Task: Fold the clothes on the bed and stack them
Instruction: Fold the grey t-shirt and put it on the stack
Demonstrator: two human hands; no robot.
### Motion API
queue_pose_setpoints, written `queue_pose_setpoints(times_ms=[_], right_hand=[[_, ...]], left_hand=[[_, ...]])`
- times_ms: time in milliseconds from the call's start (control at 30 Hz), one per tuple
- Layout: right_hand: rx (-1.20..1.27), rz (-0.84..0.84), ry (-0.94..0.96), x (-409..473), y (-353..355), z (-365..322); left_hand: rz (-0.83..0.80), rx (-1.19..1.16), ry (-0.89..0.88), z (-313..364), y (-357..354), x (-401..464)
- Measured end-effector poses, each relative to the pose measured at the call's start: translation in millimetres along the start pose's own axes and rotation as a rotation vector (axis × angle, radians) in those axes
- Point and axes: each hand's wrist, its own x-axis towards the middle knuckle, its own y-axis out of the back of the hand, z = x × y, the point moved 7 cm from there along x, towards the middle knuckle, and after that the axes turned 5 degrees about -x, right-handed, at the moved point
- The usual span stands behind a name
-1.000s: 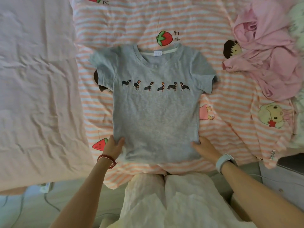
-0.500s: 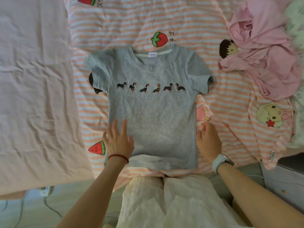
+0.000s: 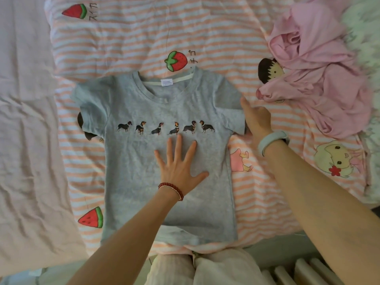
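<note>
Grey T-shirt [image 3: 164, 161] lies flat, face up, near the bed's [image 3: 144, 33] front edge, hem toward me, not folded yet. My left hand [image 3: 178, 167] presses flat on its middle, fingers spread, gripping nothing. My right hand [image 3: 257, 120] is at the shirt's right sleeve edge, one finger out; grip or just touch, I can't tell. Pink clothes [image 3: 320, 68] sit crumpled by the far right corner, untouched. No stack anywhere in view. I'd say barely started: first fold pending, pink pile left.
</note>
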Motion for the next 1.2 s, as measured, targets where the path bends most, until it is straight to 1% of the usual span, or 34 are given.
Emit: queue_pose_setpoints(times_ms=[67,133,200,267,333,367,400,433,500,533,567,600,700,733,800,833,867,900,967,1000,1033,1067,1100,1133,1167,1200], right_hand=[[-0.041,-0.045,-0.015,9.3,-3.1,-0.9],[-0.062,-0.041,-0.006,15.9,-0.9,-2.1],[-0.095,-0.060,0.079,21.2,2.7,-7.8],[-0.134,-0.155,0.138,22.5,1.6,-14.0],[-0.193,-0.265,0.129,25.0,-1.0,-12.2],[-0.206,-0.282,0.135,28.0,0.9,-13.2],[-0.207,-0.257,0.170,32.7,7.0,-17.8],[-0.189,-0.188,0.221,38.0,17.4,-24.9],[-0.111,0.003,0.297,46.0,43.6,-40.0],[-0.082,0.072,0.311,49.6,52.7,-43.5],[-0.061,0.098,0.303,51.3,56.8,-44.5],[-0.019,0.081,0.269,51.8,55.9,-42.4],[0.246,-0.118,0.073,39.7,33.1,-21.1],[0.286,-0.160,0.043,32.5,26.5,-15.2],[0.257,-0.180,0.036,21.4,19.1,-7.2],[0.201,-0.173,0.064,17.3,17.0,-5.9],[0.112,-0.142,0.123,13.9,16.4,-8.1],[-0.015,-0.083,0.221,9.4,17.4,-15.5],[-0.287,0.111,0.514,-7.2,21.0,-43.5],[-0.348,0.195,0.674,-21.8,19.1,-60.2],[-0.353,0.212,0.799,-36.5,11.0,-74.7],[-0.322,0.145,0.875,-48.6,-2.8,-85.1],[-0.301,0.014,0.902,-58.8,-21.4,-90.7],[-0.329,-0.148,0.883,-66.9,-45.2,-91.3],[-0.425,-0.303,0.832,-73.5,-69.7,-85.8],[-0.562,-0.386,0.794,-78.3,-89.1,-76.7]], left_hand=[[0.062,-0.019,-0.048,7.3,8.2,10.1],[0.102,-0.017,-0.101,16.7,17.0,22.9],[0.123,0.003,-0.156,28.9,23.7,34.6],[0.132,0.033,-0.202,41.8,27.7,42.4],[0.116,0.081,-0.241,54.4,26.1,47.1],[0.111,0.097,-0.251,59.9,24.4,48.8],[0.113,0.102,-0.257,65.2,23.6,50.1],[0.118,0.104,-0.261,70.5,23.5,51.4],[0.120,0.121,-0.277,80.5,23.1,54.4],[0.111,0.134,-0.287,84.0,21.7,56.4],[0.096,0.145,-0.292,86.2,19.5,58.8],[0.078,0.152,-0.293,87.0,16.6,61.3],[0.027,0.157,-0.282,84.3,6.3,67.5],[0.015,0.155,-0.282,82.9,4.1,68.3],[0.001,0.143,-0.303,82.2,5.0,67.5],[0.003,0.111,-0.322,82.9,8.8,66.1],[0.019,0.051,-0.337,83.1,15.1,63.2],[0.059,-0.038,-0.334,80.9,24.3,59.0],[0.207,-0.237,-0.242,62.5,46.4,50.0],[0.287,-0.310,-0.157,45.5,55.0,44.6],[0.340,-0.369,-0.057,25.7,60.5,38.8],[0.373,-0.411,0.036,5.7,64.1,32.5],[0.390,-0.435,0.113,-12.9,66.5,26.3],[0.407,-0.446,0.177,-31.2,69.6,20.5],[0.426,-0.458,0.239,-49.8,73.2,15.2],[0.456,-0.478,0.312,-69.3,77.9,10.9]])
